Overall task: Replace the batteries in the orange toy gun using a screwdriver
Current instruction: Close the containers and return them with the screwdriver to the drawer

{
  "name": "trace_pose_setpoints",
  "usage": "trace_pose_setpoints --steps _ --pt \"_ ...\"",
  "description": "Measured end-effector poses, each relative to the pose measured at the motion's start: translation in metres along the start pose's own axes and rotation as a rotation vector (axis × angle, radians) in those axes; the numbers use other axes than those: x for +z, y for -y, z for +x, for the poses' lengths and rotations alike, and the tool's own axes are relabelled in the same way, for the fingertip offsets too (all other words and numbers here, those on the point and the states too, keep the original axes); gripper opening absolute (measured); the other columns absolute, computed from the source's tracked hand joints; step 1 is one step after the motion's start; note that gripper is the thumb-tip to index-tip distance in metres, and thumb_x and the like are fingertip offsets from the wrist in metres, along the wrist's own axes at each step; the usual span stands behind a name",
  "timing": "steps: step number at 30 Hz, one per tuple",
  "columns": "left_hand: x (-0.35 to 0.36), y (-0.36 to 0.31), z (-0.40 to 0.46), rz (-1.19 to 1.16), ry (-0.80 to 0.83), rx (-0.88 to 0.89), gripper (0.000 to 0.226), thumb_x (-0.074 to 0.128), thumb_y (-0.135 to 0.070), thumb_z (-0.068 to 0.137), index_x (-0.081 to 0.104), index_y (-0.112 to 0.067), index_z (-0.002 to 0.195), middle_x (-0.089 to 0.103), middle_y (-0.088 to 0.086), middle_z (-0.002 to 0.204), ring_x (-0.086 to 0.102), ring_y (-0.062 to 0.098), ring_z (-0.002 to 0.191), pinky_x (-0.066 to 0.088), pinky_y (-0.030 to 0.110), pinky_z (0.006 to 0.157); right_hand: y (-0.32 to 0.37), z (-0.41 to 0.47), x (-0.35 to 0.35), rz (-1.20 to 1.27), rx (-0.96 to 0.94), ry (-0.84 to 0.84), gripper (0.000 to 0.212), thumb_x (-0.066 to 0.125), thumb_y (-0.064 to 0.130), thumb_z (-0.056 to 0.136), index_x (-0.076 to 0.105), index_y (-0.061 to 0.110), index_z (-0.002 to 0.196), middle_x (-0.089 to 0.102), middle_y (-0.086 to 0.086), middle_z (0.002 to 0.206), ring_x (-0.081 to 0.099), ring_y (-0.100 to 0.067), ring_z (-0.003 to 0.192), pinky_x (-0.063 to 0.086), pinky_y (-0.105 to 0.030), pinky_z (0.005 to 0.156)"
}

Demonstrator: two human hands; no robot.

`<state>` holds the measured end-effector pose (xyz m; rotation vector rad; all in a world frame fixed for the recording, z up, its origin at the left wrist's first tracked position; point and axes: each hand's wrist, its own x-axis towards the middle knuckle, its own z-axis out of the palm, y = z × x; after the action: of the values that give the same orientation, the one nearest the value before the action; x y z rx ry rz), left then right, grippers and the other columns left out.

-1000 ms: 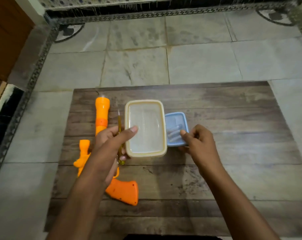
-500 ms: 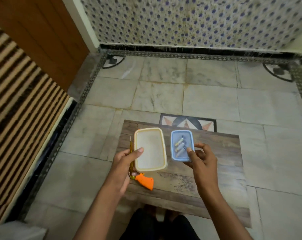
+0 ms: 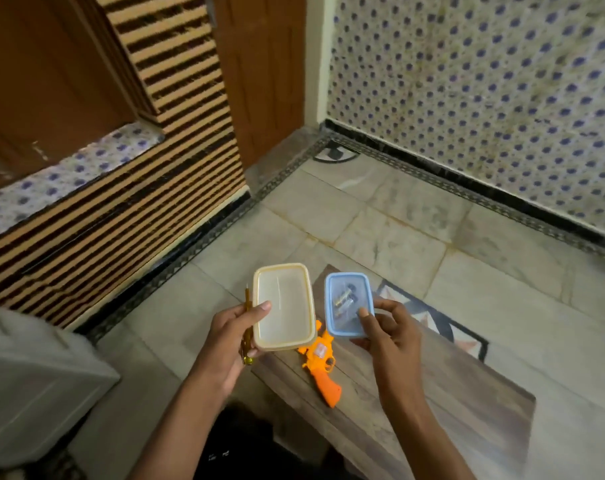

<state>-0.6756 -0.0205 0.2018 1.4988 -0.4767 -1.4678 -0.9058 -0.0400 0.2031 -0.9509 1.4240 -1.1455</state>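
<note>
My left hand (image 3: 230, 336) grips a cream plastic container (image 3: 283, 306) together with a yellow-handled screwdriver (image 3: 248, 323), both lifted above the floor. In my right hand (image 3: 387, 327) is a small blue container (image 3: 348, 304) holding several batteries (image 3: 344, 299). The orange toy gun (image 3: 320, 365) lies on a wooden board (image 3: 432, 393) below the two containers, its barrel end hidden behind them and its grip pointing toward me.
The board lies on a marble tile floor (image 3: 380, 237). A dotted tiled wall (image 3: 484, 98) runs at the right and a striped panel (image 3: 121, 209) with a brown door (image 3: 259, 64) at the left. A grey object (image 3: 27, 382) sits at the lower left.
Both containers and the screwdriver have risen off the board in my hands. The view has pulled up and turned left, so the board and gun appear smaller and angled.
</note>
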Motion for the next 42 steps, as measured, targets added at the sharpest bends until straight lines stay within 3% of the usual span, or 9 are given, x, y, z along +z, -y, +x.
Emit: trace_pose_setpoints --steps 8,12,16,20,25,28,33,38,42 --pt "-0.142 -0.056 0.028 -0.15 -0.176 0.078 0.026 0.073 -0.025 0.096 0.077 -0.004 0.11 0.073 0.01 0.088 0.055 0.014 0.065 0.036 0.022 0.046 0.026 0.034 0.168 -0.032 -0.038 0.205 0.015 0.066 0.017 0.1 0.062 0.005 0.11 0.077 -0.017 0.102 0.075 -0.034 0.098 0.063 -0.053 0.081" --pt "-0.224 -0.094 0.046 -0.216 -0.259 0.083 0.023 0.073 -0.025 0.096 0.078 -0.006 0.108 0.076 0.012 0.093 0.057 0.02 0.071 0.038 0.022 0.045 0.037 0.04 0.275 -0.02 -0.033 0.279 0.014 0.065 0.016 0.1 0.062 0.005 0.108 0.078 -0.016 0.101 0.076 -0.033 0.095 0.062 -0.041 0.074" --pt "-0.3 -0.128 0.057 -0.271 -0.363 0.122 0.018 0.079 -0.027 0.091 0.081 -0.014 0.103 0.077 0.02 0.104 0.069 0.029 0.087 0.048 0.038 0.066 0.049 0.032 0.372 -0.01 -0.025 0.389 0.013 0.064 0.019 0.101 0.064 0.009 0.108 0.078 -0.013 0.103 0.077 -0.029 0.095 0.063 -0.045 0.078" --pt "-0.37 -0.154 0.059 -0.345 -0.537 0.183 0.018 0.071 -0.019 0.096 0.074 -0.004 0.104 0.073 0.006 0.08 0.066 0.015 0.069 0.038 0.022 0.044 0.05 0.029 0.47 -0.047 -0.038 0.553 0.017 0.065 0.02 0.1 0.064 0.006 0.111 0.077 -0.014 0.105 0.077 -0.029 0.097 0.064 -0.045 0.079" --pt "-0.443 -0.162 0.057 -0.46 -0.734 0.208 0.016 0.071 -0.017 0.097 0.072 -0.001 0.1 0.068 0.005 0.072 0.056 0.017 0.061 0.033 0.02 0.038 0.041 0.023 0.577 -0.061 -0.077 0.765 0.016 0.066 0.018 0.1 0.063 0.007 0.111 0.075 -0.019 0.107 0.076 -0.03 0.099 0.064 -0.044 0.077" --pt "-0.48 -0.165 0.059 -0.527 -0.845 0.226 0.013 0.072 -0.017 0.096 0.073 -0.003 0.096 0.068 0.005 0.072 0.052 0.017 0.06 0.033 0.02 0.038 0.036 0.02 0.636 -0.063 -0.084 0.87 0.005 0.069 0.018 0.098 0.065 0.016 0.101 0.076 -0.016 0.103 0.076 -0.029 0.097 0.063 -0.04 0.073" --pt "-0.545 -0.169 0.075 -0.656 -1.077 0.221 0.01 0.073 -0.015 0.096 0.075 -0.008 0.104 0.074 0.007 0.08 0.056 0.018 0.061 0.036 0.022 0.04 0.026 0.018 0.742 -0.126 -0.031 1.073 0.004 0.066 0.014 0.1 0.066 0.011 0.103 0.078 -0.012 0.1 0.077 -0.028 0.094 0.064 -0.045 0.075" --pt "-0.596 -0.159 0.1 -0.864 -1.296 0.206 0.008 0.078 -0.019 0.094 0.076 -0.012 0.096 0.065 0.015 0.087 0.055 0.026 0.076 0.041 0.031 0.057 0.016 0.015 0.842 -0.267 0.004 1.308 0.014 0.067 0.012 0.099 0.066 0.003 0.111 0.077 -0.012 0.101 0.077 -0.016 0.083 0.057 -0.021 0.058" --pt "-0.625 -0.153 0.116 -0.999 -1.383 0.234 0.012 0.074 -0.016 0.097 0.068 -0.007 0.094 0.056 0.007 0.06 0.044 0.013 0.044 0.035 0.018 0.039 -0.006 0.011 0.907 -0.38 -0.067 1.473 0.014 0.068 0.014 0.099 0.061 0.003 0.103 0.077 -0.009 0.094 0.078 -0.022 0.084 0.064 -0.044 0.064"
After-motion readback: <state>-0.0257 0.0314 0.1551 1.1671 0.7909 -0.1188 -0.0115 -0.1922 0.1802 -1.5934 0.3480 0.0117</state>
